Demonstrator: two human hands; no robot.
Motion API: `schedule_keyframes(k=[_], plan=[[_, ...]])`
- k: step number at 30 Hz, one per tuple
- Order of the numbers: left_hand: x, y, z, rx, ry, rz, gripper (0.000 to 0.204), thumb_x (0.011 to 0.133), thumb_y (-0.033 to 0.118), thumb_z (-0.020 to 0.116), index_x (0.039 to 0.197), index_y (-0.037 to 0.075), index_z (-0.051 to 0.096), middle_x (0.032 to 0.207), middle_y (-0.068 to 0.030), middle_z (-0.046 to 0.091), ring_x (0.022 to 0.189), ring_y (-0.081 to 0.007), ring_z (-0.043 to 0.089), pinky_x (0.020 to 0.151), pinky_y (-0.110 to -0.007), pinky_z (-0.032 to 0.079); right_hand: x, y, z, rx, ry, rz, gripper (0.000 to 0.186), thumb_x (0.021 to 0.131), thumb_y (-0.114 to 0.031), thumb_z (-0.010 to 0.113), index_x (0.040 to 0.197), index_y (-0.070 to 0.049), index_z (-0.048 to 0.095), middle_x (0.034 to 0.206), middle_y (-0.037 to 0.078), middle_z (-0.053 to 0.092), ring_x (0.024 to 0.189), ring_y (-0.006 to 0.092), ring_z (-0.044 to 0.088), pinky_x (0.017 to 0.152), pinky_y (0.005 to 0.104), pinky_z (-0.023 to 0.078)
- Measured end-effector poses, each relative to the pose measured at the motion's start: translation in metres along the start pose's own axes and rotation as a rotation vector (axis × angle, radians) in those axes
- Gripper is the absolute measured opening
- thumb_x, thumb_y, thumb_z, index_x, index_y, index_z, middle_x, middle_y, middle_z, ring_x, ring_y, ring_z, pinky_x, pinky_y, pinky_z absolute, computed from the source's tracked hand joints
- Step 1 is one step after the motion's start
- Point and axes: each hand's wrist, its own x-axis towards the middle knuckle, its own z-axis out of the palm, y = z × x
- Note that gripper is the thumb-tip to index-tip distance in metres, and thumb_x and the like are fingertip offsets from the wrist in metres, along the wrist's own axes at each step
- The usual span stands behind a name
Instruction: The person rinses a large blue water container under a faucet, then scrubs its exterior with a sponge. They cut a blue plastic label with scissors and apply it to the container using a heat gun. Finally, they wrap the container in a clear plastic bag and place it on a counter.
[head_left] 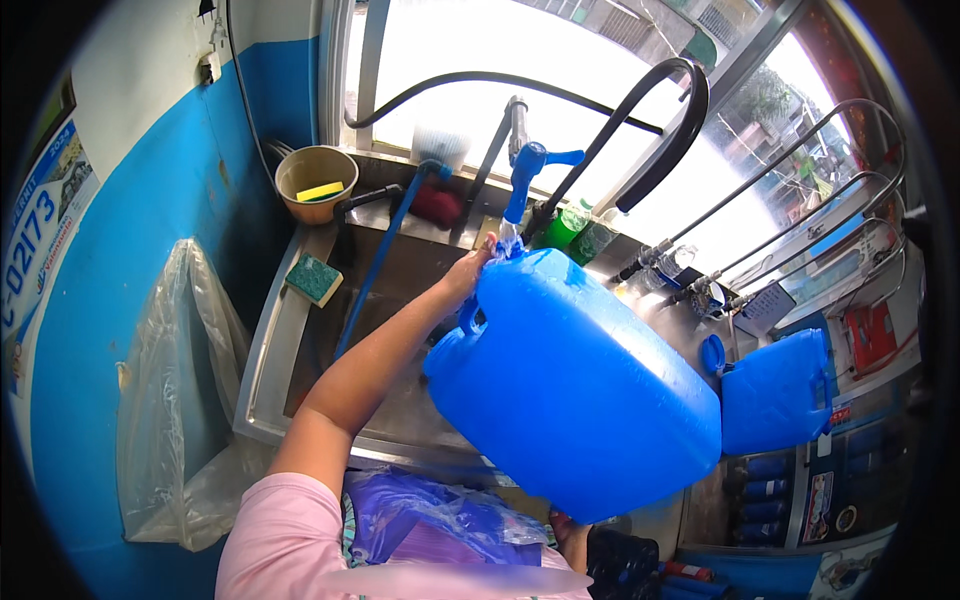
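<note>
A large blue plastic water jug [590, 390] is tilted over the steel sink [262, 350], its mouth under the blue-handled tap [530, 165]. Clear water appears to splash at the mouth. My left hand [474, 272] grips the jug beside its mouth, fingers partly hidden behind it. Low at the jug's bottom end, my right hand [568, 530] holds it from beneath, mostly covered by the jug. Left of my forearm, a green and yellow sponge [314, 280] lies on the sink's edge.
A beige bucket [318, 208] with another sponge stands in the back left corner. A long blue-handled brush [376, 270] leans across the sink. Green bottle [567, 224] and curved metal filling pipes [800, 210] line the window side. A second blue jug [775, 395] stands at right.
</note>
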Motion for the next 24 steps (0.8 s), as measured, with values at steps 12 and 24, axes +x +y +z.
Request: schedule_keyframes(k=[12,24], plan=[[0.007,0.010,0.005,0.007,-0.128,-0.263,0.064,0.086,0.070,0.050,0.110,0.012,0.061,0.094,-0.0089,0.065,0.079,-0.0191,0.059,0.071,-0.035,0.049,0.016,-0.064,0.055,-0.238,0.185,0.036,0.051,0.082,-0.051,0.059,0.109,-0.008,0.059,0.093,0.009,0.066,0.071,0.0248,0.064,0.060,0.0357,0.057],[0.014,0.014,0.001,-0.058,-0.105,-0.154,0.043,0.099,0.045,0.045,0.121,0.010,0.056,0.095,-0.0079,0.061,0.080,-0.0196,0.057,0.071,-0.037,0.048,0.069,-0.107,0.101,-0.341,0.093,-0.072,0.043,0.083,-0.046,0.059,0.095,-0.004,0.060,0.086,0.013,0.065,0.076,0.0267,0.064,0.060,0.0329,0.057]])
